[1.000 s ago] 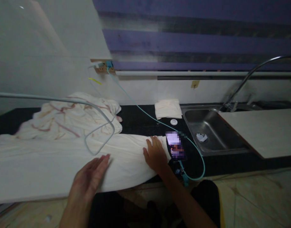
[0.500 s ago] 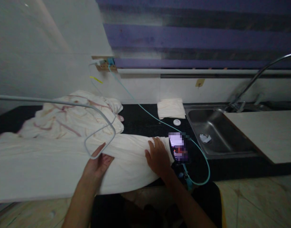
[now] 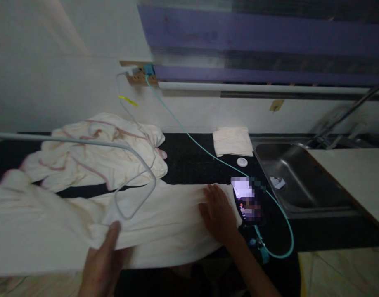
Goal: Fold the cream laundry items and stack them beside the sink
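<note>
A long white cloth [image 3: 164,231] lies along the front of the black counter, and its lower part hangs past the edge. My left hand [image 3: 101,258] has its thumb on top of the cloth and its fingers at the hanging part, pinching the fabric. Further right, my right hand [image 3: 217,214] rests palm down on the cloth's right end, fingers stretched out. A phone [image 3: 247,200] with a lit, blurred screen stands just right of that hand. Behind the long cloth is a crumpled heap of cream cloth [image 3: 105,152] with reddish edging.
A grey cable [image 3: 132,149] loops in front of my left hand. A teal cable [image 3: 197,149] runs from the wall socket [image 3: 141,74] to the phone. Further back are a folded cloth [image 3: 233,142] and a round white object [image 3: 242,162]. A steel sink [image 3: 264,161] stands right.
My left hand has moved down and left, drawing the cloth's back edge toward me, so a strip of black counter shows behind it. My right hand stays on the cloth. The view has shifted slightly.
</note>
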Tool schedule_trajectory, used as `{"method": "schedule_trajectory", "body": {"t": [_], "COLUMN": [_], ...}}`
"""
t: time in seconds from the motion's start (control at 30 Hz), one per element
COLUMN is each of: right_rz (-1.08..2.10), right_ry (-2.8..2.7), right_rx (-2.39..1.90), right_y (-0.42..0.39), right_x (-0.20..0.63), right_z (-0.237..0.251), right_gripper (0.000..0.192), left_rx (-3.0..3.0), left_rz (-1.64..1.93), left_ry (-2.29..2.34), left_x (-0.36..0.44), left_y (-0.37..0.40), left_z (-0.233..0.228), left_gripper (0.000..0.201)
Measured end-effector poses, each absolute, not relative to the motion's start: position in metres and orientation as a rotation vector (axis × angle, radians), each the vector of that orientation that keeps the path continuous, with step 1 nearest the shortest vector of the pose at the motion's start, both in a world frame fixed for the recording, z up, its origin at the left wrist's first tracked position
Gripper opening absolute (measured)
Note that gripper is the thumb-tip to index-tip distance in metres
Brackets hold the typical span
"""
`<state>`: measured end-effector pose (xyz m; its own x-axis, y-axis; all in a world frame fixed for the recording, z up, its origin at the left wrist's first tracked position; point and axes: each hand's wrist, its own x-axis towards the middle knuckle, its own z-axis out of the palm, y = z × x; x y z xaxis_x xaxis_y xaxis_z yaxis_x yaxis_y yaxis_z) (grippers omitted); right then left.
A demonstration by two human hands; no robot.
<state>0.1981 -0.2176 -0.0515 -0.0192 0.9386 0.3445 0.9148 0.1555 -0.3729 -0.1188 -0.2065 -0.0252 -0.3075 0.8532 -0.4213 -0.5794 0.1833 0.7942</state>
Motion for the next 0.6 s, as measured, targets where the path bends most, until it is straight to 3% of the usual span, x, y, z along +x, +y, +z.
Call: {"method": "schedule_trajectory", "body": {"t": [0.37,0.6], "right_rz": [0.03,0.003], "right_ry": [-1.887,-1.767], "right_rx": [-1.687,-1.708], "right_y": [-0.211,-0.203], "right_x": [0.202,0.199], "right_z": [-0.057,-0.064], "right_gripper": [0.044,0.041], "left_rx": [0.103,0.077], "left_rz": [1.421,1.303], "left_ry": [0.416,0.815], "left_x": [-0.092,-0.074], "left_y": [-0.247,-0.222], "left_z": [-0.026,-0.017], "left_gripper": [0.057,0.058]}}
